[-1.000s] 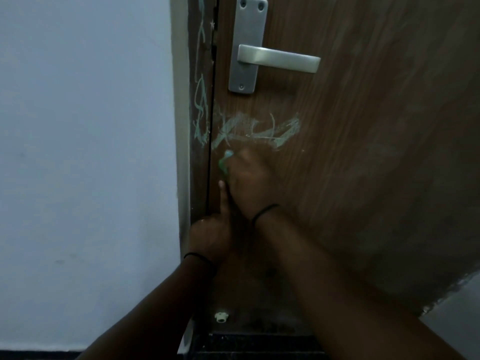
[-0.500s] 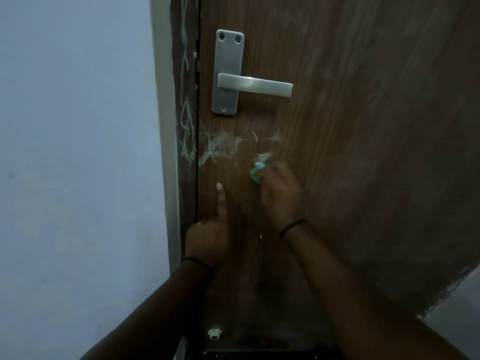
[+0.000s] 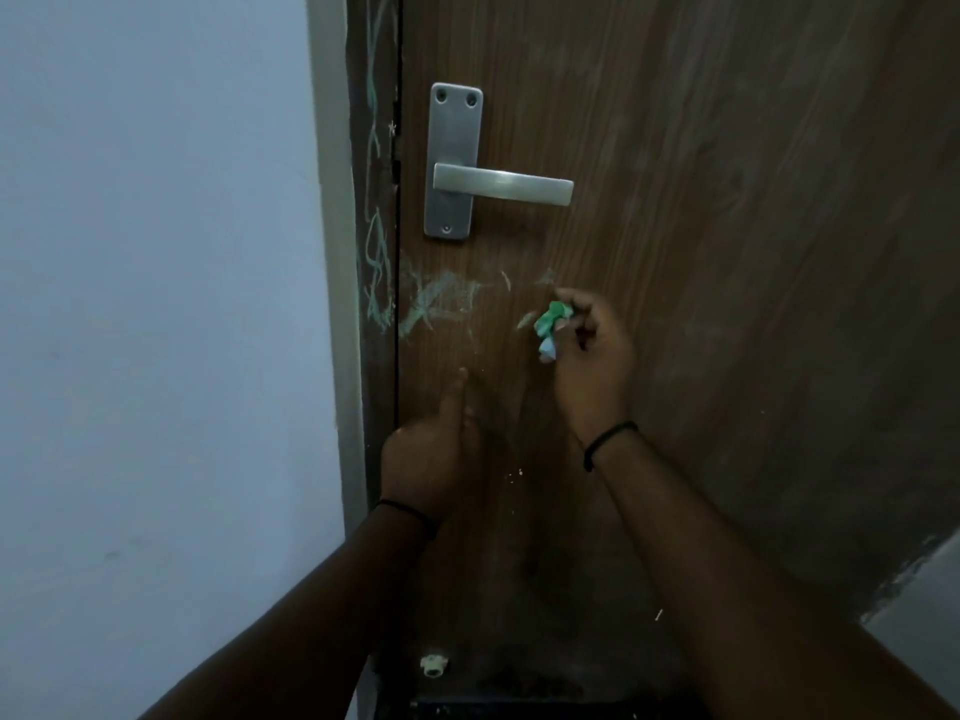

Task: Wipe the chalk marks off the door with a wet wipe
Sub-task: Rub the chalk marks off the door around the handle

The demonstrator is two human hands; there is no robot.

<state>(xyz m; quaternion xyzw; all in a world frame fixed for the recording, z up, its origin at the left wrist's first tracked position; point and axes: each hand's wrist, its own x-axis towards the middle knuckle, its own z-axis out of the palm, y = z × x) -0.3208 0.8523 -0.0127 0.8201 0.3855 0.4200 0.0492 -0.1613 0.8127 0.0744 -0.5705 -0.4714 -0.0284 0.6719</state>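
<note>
A brown wooden door (image 3: 701, 252) carries pale green chalk marks (image 3: 441, 298) below its metal handle (image 3: 498, 184). More chalk scribbles (image 3: 376, 262) run down the dark door frame at the left. My right hand (image 3: 592, 356) pinches a crumpled wet wipe (image 3: 551, 324), stained green, at the right end of the marks. My left hand (image 3: 431, 449) rests against the door near its left edge, thumb pointing up, below the marks.
A pale wall (image 3: 156, 330) fills the left side. A small white door stopper (image 3: 432, 665) sits low on the door. A lighter wall or floor patch (image 3: 924, 589) shows at the bottom right.
My right hand moved the wipe from the left part of the marks to the right. The right half of the chalk marks has faded. The left hand stayed put.
</note>
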